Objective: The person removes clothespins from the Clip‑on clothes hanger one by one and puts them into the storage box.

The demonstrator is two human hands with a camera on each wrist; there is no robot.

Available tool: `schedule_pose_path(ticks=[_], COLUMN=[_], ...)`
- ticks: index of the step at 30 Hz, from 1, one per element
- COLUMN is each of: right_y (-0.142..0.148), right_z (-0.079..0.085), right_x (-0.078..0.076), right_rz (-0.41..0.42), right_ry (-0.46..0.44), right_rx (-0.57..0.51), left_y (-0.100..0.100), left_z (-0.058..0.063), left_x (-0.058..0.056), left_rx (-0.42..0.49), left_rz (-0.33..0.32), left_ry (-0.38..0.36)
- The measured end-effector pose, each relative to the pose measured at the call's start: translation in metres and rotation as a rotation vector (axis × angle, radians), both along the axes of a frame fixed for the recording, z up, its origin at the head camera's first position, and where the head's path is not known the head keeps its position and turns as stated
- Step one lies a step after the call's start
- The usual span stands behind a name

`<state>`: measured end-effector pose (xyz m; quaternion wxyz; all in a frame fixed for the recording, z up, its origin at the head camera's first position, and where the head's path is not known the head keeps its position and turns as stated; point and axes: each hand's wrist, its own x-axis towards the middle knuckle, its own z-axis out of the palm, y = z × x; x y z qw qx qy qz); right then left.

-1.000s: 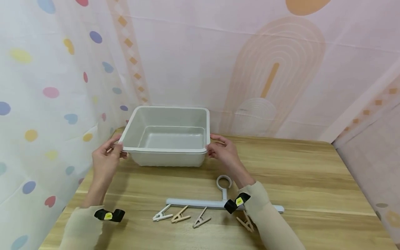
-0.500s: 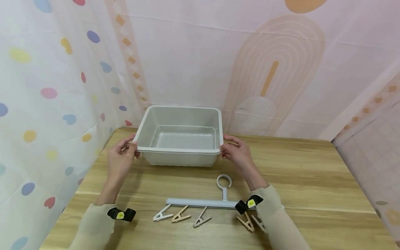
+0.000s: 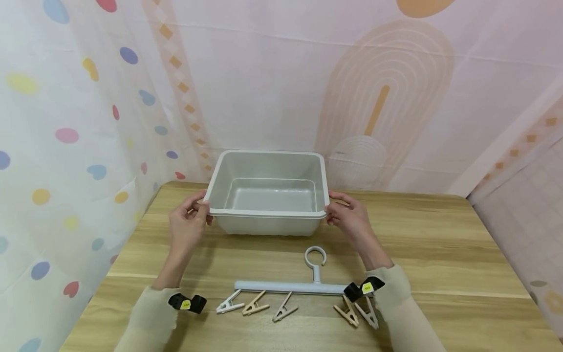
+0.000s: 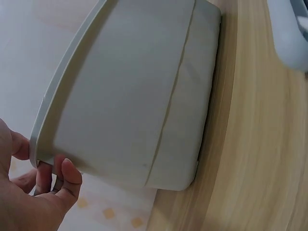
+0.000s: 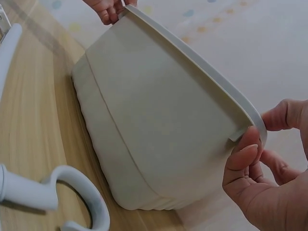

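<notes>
A pale grey plastic basin (image 3: 270, 225), rectangular and with nothing inside, stands upright near the back of the table. My left hand (image 3: 189, 220) grips its rim at the near left corner. At the near right corner my right hand (image 3: 349, 215) pinches the rim, thumb on top and fingers curled beneath. In the left wrist view the left fingers (image 4: 71, 175) hook under the lip of the basin (image 4: 125, 96). The right wrist view has the right fingers (image 5: 240, 161) bent below the rim of the basin (image 5: 144, 110).
In front of the basin lies a light grey hanger (image 3: 286, 287) with a ring hook (image 3: 307, 256). Several clips, among them a white clip (image 3: 228, 304) and a tan clip (image 3: 347, 313), hang along its bar. A patterned curtain (image 3: 264, 88) rises behind the wooden table (image 3: 440, 254).
Both hands have moved the basin to the right along the back of the table, keeping hold of its rim. The hanger has stayed put, and more of its right-hand clips now show.
</notes>
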<state>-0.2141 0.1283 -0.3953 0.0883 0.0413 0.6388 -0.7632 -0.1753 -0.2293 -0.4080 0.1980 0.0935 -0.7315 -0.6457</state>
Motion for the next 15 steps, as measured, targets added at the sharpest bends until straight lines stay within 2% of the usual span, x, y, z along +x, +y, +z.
schedule_pose_path(ticks=[8,15], right_y=[0.017,0.037], right_z=[0.001,0.001], right_x=[0.002,0.003], right_rz=[0.006,-0.003], right_ry=[0.005,-0.002], right_rx=[-0.004,-0.004], left_y=[0.016,0.032], left_z=[-0.001,-0.005], left_x=[-0.001,-0.006], left_rx=[0.016,0.024], left_rz=[-0.033,-0.055], left_ry=[0.024,0.009])
